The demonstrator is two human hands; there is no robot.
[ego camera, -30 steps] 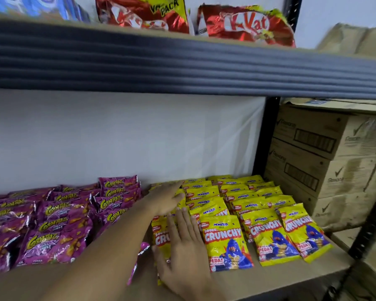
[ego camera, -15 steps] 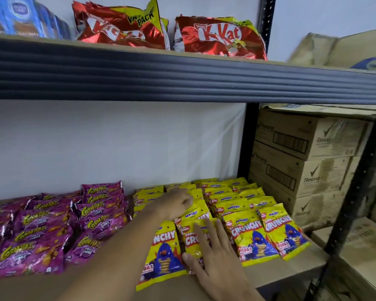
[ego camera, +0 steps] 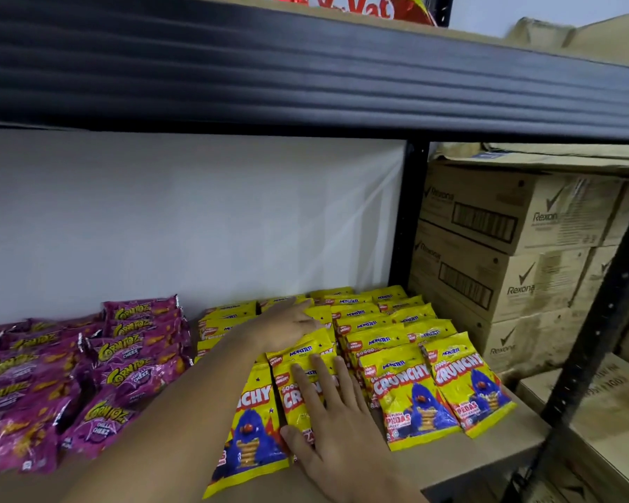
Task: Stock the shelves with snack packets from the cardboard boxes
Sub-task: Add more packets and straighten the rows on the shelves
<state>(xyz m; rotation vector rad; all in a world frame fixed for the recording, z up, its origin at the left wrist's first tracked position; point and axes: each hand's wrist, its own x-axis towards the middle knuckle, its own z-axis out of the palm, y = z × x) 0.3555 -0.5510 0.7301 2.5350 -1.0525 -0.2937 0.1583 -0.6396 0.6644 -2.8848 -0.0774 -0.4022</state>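
**Storeroom backdrop**

I see a plain white wall [ego camera: 182, 219] behind the racking, evenly lit. A dark ribbed beam [ego camera: 305, 78] crosses overhead, carried by a black upright [ego camera: 402, 226] at the back. A second black perforated post [ego camera: 592, 346] leans through the right foreground.

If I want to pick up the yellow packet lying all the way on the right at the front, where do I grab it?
Probably pinch the bottom edge of that yellow packet, coming from the front of the shelf. It lies flat with its top tucked against the packets behind, while its bottom edge and right side are free. Neither the right hand nor the left hand touches it.
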